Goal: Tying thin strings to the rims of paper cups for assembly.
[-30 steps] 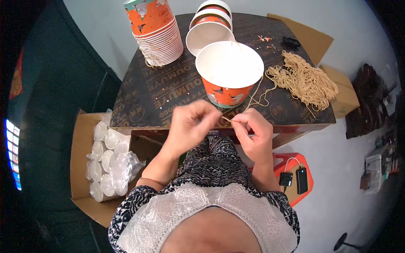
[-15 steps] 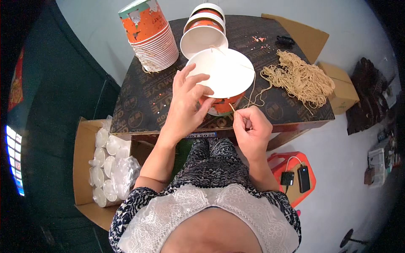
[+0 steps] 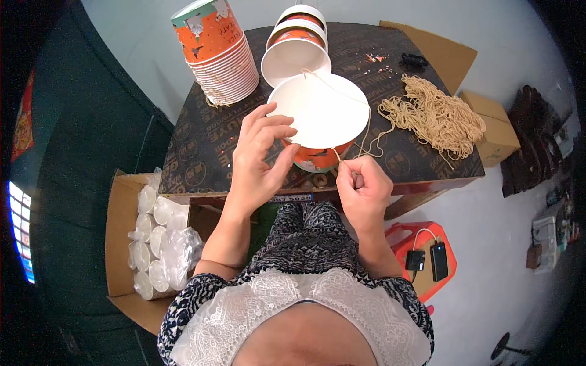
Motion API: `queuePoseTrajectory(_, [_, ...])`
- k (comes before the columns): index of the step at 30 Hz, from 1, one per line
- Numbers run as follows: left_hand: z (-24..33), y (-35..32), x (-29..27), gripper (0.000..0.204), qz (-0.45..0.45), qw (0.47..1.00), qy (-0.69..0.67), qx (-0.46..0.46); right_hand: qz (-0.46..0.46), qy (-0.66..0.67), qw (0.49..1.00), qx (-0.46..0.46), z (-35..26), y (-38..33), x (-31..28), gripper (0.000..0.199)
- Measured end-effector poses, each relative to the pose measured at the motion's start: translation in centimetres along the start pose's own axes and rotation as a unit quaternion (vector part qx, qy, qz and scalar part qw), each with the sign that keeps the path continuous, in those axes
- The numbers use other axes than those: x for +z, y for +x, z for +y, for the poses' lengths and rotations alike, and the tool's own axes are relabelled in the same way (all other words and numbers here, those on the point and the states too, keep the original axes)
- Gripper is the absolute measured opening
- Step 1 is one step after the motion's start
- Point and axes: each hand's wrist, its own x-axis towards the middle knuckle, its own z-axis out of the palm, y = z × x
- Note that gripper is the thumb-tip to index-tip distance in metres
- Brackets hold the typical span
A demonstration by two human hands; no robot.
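Observation:
A round paper bucket, white inside and orange printed outside, stands tilted on the dark table with its mouth toward me. My left hand is at its left rim, fingers spread and thumb close to the lower edge; it grips nothing that I can see. To the right, my right hand is closed in a pinch on a tan cord, whose short end reaches up to the bucket's near rim. More cord crosses the bucket's mouth from its far rim and trails right to a loose cord heap.
Stacked orange buckets stand at the far left, and a row of buckets lies behind the tilted one. A carton of wrapped white cups sits left below the table. A red stool bears a phone. Cardboard boxes lie at right.
The bucket's mouth has tipped further toward me. My left hand has shifted slightly left and down, while my right hand still pinches the cord in nearly the same place.

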Motion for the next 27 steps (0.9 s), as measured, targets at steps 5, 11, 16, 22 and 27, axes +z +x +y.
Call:
queuePoseTrajectory(5, [-0.2,0.0,-0.1,0.023,-0.001,1.000,0.003,-0.007,0.004,-0.006,1.000,-0.007,0.3,0.2,0.4,0.012])
queuePoseTrajectory(11, [-0.5,1.5,-0.4,0.020,-0.025,0.999,0.001,0.023,0.001,-0.030,1.000,-0.001,0.2,0.6,1.0,0.019])
queuePoseTrajectory(16, [-1.0,5.0,-0.2,0.021,-0.141,0.989,-0.006,0.048,0.021,-0.028,0.999,-0.021,1.0,1.1,1.6,0.010])
queuePoseTrajectory(22, [-2.1,7.7,0.8,0.023,-0.387,0.913,-0.057,0.115,0.032,-0.059,0.997,-0.040,0.5,1.5,1.9,0.009])
queuePoseTrajectory(27, [-2.2,8.4,1.5,0.014,-0.434,0.896,-0.084,0.045,0.021,-0.059,0.998,-0.024,0.4,1.7,1.7,0.014])
